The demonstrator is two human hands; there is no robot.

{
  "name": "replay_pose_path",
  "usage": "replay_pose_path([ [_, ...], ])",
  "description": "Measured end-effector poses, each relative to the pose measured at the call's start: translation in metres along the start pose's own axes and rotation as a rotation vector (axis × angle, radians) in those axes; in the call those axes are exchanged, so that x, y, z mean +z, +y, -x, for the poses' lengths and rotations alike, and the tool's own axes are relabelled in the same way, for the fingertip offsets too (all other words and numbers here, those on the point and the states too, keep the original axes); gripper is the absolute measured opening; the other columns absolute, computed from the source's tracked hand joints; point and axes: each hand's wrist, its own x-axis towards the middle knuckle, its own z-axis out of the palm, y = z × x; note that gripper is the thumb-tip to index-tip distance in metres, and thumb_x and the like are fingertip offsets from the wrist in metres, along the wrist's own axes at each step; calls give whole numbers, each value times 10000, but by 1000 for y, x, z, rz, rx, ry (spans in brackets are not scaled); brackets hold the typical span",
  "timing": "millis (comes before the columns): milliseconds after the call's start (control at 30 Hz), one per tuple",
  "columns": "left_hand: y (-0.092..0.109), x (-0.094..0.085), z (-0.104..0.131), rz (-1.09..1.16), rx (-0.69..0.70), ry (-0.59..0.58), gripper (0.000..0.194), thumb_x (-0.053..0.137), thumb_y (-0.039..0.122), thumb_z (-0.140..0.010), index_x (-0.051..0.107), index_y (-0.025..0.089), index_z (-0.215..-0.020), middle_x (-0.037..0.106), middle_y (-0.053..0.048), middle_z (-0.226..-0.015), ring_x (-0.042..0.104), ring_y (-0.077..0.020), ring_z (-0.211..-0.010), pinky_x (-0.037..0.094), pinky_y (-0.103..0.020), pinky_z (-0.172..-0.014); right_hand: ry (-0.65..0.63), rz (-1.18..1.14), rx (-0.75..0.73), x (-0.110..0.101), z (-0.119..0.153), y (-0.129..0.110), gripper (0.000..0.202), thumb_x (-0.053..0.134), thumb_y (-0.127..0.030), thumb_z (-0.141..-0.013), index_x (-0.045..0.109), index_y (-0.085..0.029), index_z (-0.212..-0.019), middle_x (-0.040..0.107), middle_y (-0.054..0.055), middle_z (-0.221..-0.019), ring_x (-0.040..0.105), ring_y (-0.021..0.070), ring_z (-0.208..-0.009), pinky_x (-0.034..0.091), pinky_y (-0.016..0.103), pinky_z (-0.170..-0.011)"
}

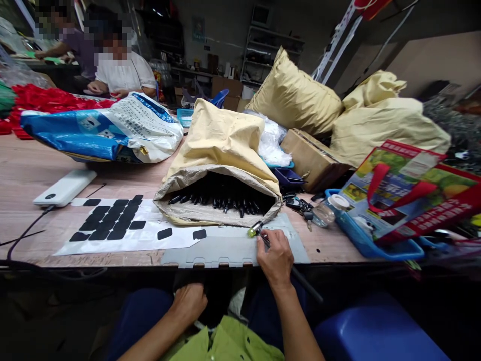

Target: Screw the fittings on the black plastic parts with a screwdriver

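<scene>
My right hand (276, 255) is closed around a black rod (308, 287) with a shiny silver and yellow-green end (255, 229). It is at the table's front edge, over a grey board (221, 245); the rod slants down to the right past the edge. My left hand (190, 303) rests low by my lap, below the table edge, fingers curled in; what they hold, if anything, is hidden. In front of my right hand a cream woven sack (225, 135) lies with its mouth towards me. Inside are many black rods (229, 203), their ends showing.
Left are a white sheet with black patches (108, 223), a white power bank (65, 188) and a blue-white bag (112, 130). Right are a glass jar (323, 214), a blue basket (398, 249) and a printed bag (409, 190). Two people sit at the back left.
</scene>
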Motion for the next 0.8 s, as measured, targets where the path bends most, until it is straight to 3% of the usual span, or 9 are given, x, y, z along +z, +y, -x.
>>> replay_pose_path([
  [133,14,-25,14,5,103,-84,201,602,286,-840,725,206,-977,756,-127,-1044,709,-317,-1004,510,-392,-837,16,95,11,4,2,-5,134,595,-258,-913,647,-217,-1029,635,66,-997,553,243,-937,398,340,-833],
  [233,34,-68,19,216,317,-127,222,610,412,-859,731,227,-880,749,-45,-818,701,-234,-771,469,-296,-647,7,206,8,6,2,-8,147,596,-261,-916,637,-208,-1047,630,79,-985,534,259,-923,372,356,-793],
  [267,39,-87,14,293,368,-85,261,568,424,-895,725,223,-837,728,-27,-744,675,-201,-699,440,-276,-606,5,241,4,7,2,-9,149,593,-258,-916,635,-204,-1048,626,86,-977,526,264,-916,362,362,-779],
  [333,45,-126,-8,344,334,206,314,529,433,-927,706,207,-799,697,-24,-697,633,-183,-653,415,-274,-592,6,295,-7,9,1,-12,140,586,-250,-913,632,-200,-1036,614,99,-961,512,272,-901,343,371,-752],
  [433,38,-176,-57,276,101,666,288,520,415,-950,702,201,-1010,711,-56,-781,655,-220,-736,462,-314,-679,4,335,-19,10,0,-13,116,578,-245,-910,625,-202,-1006,598,104,-948,497,278,-895,329,375,-734],
  [500,29,-197,-88,172,-43,806,280,547,365,-933,685,171,-1081,712,-124,-987,676,-268,-912,492,-350,-781,-2,350,-27,10,0,-13,108,578,-247,-910,620,-204,-999,593,98,-944,494,276,-898,329,374,-738],
  [633,15,-208,-115,48,-211,746,306,538,348,-927,678,136,-1098,648,-198,-1154,658,-352,-1038,507,-421,-822,-3,363,-30,10,-1,-14,103,595,-243,-898,614,-206,-992,591,89,-946,493,272,-902,333,373,-748],
  [800,8,-197,-111,-25,-171,727,283,486,362,-967,674,179,-1072,637,-163,-1152,627,-337,-1086,502,-414,-816,-7,330,-11,9,0,-15,103,578,-240,-904,615,-205,-993,585,98,-948,485,274,-910,331,374,-747],
])
